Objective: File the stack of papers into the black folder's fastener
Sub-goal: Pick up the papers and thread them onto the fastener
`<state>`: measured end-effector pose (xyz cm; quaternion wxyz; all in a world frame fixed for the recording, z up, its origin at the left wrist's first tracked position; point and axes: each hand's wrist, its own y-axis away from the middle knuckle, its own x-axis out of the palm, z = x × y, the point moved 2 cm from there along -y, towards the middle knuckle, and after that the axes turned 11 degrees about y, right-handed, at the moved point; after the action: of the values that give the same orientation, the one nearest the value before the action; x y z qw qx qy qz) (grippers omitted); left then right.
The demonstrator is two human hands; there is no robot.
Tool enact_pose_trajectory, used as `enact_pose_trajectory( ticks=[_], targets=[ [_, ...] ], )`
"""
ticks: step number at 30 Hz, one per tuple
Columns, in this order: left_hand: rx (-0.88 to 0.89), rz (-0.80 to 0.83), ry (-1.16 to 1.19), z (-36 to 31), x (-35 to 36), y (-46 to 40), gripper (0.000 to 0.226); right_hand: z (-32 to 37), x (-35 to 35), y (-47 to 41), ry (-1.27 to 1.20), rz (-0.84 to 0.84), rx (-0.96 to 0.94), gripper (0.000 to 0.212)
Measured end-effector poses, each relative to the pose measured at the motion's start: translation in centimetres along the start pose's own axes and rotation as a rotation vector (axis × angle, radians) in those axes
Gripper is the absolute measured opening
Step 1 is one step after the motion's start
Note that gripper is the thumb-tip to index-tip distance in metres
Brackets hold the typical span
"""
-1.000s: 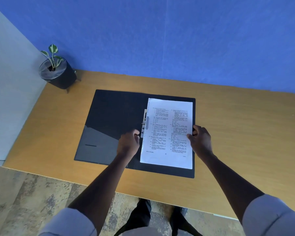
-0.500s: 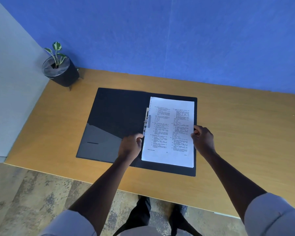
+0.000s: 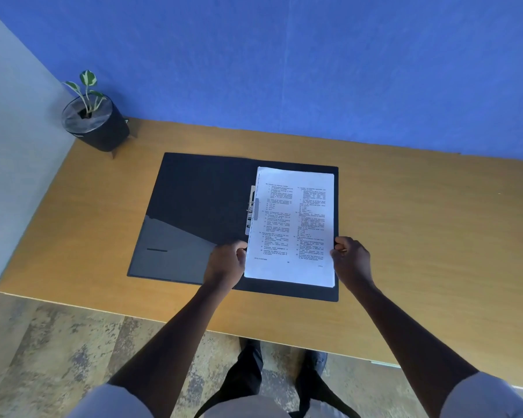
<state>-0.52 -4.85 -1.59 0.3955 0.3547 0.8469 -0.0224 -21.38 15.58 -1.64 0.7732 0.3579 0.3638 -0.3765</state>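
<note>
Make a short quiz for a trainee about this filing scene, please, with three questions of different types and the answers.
1. True or false: the black folder lies closed on the table.
2. Which hand grips the paper stack at the edge near the metal fastener? A) left hand B) right hand
3. Fill in: the potted plant stands at the table's far ____ corner.

Key:
1. False; it lies open.
2. A; the left hand is there, and the right hand grips the opposite edge.
3. left
</note>
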Motion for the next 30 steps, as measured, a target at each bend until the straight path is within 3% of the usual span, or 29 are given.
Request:
enact_pose_trajectory(
  ticks=[24, 26, 30],
  targets=[
    [0.036, 0.004, 0.019, 0.0, 0.0, 1.8, 0.022, -1.1, 0.9, 1.6, -0.002, 0.025, -0.006, 0.014],
    [0.065, 0.030, 0.016, 0.4, 0.2, 2.3, 0.035, -0.8, 0.3, 0.5, 0.009, -0.002, -0.011, 0.026],
    [0.112, 0.094, -0.009, 1.8, 1.1, 3.4, 0.089, 0.9, -1.5, -3.3, 0.055, -0.005, -0.115, 0.036]
  ],
)
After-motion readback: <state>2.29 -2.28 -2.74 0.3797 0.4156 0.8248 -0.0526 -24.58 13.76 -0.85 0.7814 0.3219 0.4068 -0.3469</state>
